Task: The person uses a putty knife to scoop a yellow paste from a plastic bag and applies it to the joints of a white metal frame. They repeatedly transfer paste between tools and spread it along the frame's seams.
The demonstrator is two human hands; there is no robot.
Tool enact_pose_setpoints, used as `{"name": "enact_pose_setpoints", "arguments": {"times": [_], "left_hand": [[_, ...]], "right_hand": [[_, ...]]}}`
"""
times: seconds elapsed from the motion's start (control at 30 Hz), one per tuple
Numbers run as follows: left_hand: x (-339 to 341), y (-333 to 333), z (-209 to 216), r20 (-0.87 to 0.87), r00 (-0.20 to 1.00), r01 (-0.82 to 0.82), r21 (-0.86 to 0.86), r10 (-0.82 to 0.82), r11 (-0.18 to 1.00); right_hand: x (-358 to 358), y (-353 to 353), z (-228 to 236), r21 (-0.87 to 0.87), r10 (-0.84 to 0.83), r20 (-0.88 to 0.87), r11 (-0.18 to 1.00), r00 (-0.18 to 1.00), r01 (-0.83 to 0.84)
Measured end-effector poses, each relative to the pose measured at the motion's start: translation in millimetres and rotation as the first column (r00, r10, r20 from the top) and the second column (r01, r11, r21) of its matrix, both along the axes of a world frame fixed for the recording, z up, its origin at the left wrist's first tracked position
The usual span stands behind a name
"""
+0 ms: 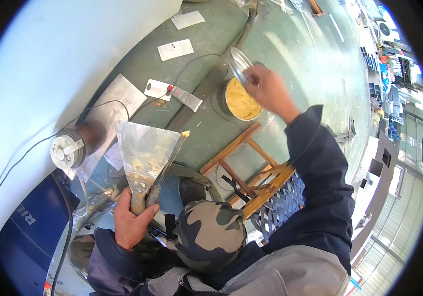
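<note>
My left hand (131, 219) is closed round the handle of a wide putty knife (144, 148), its blade pointing up and smeared with yellowish filler. A second blade edge shows behind it, with a yellow dab at its corner. My right hand (269, 91) grips a round metal lid (238, 64) by its edge. It holds the lid tilted just above an open can (222, 102) of yellow putty (243, 101) standing on the floor. Left of the can lies a squeezed tube (186, 98) with a red cap.
Below the can is a wooden stool (258, 148) with a woven seat. A cylindrical container (68, 150) stands at left beside a big white panel (58, 54). Cables cross the green floor; pale plates (176, 50) lie farther off. A blue panel (28, 237) is at lower left.
</note>
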State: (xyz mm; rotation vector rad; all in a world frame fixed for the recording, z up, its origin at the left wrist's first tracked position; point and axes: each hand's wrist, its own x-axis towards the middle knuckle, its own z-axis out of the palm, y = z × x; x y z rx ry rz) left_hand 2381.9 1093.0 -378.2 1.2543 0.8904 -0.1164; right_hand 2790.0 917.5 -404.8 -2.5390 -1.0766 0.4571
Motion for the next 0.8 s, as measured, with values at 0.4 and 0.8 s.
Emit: {"name": "enact_pose_setpoints", "arguments": {"times": [0.4,0.8], "left_hand": [[4.8,0.8,9.7,0.064,0.996,-0.057,-0.071,0.062,0.996],[2.9,-2.2,6.7,0.066,0.997,-0.034,-0.076,0.039,0.997]], "right_hand": [[-31.5,-53.3,-92.0,-0.342,0.02,-0.075,0.938,0.997,-0.045],[-29.8,-52.7,-88.7,-0.37,-0.015,-0.138,0.928,0.99,-0.037]]}}
